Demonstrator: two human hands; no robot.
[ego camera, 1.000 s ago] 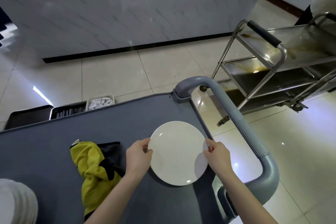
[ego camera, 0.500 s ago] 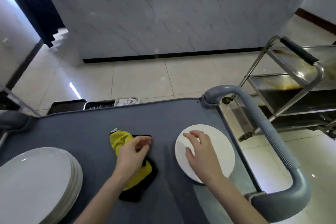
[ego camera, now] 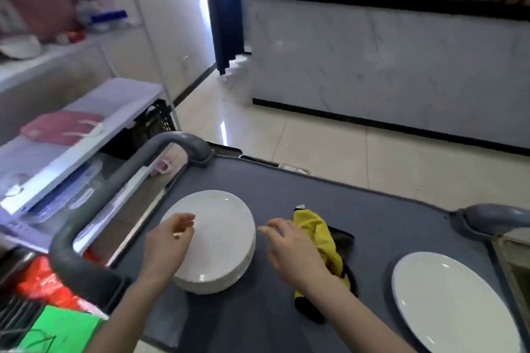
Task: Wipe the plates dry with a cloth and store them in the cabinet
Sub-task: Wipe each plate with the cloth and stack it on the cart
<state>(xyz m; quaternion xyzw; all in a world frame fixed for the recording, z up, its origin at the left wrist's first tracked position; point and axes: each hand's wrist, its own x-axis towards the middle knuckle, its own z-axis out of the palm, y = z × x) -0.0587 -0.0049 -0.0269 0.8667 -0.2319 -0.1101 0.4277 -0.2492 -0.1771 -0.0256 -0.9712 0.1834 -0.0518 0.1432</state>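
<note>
A stack of white plates sits on the left part of the grey cart top. My left hand hovers over the stack's left rim with loosely curled fingers, holding nothing. My right hand is in the air between the stack and the yellow-and-black cloth, fingers relaxed and empty. The cloth lies crumpled on the cart. A single white plate lies flat at the right end of the cart.
The cart has thick grey handles at its left and right ends. White shelving with red items stands close on the left. A marble-fronted counter runs across the tiled floor ahead.
The view swung left. The left hand let go of the cloth and moved over the plate stack. The right hand left the single plate and now hovers beside the cloth.
</note>
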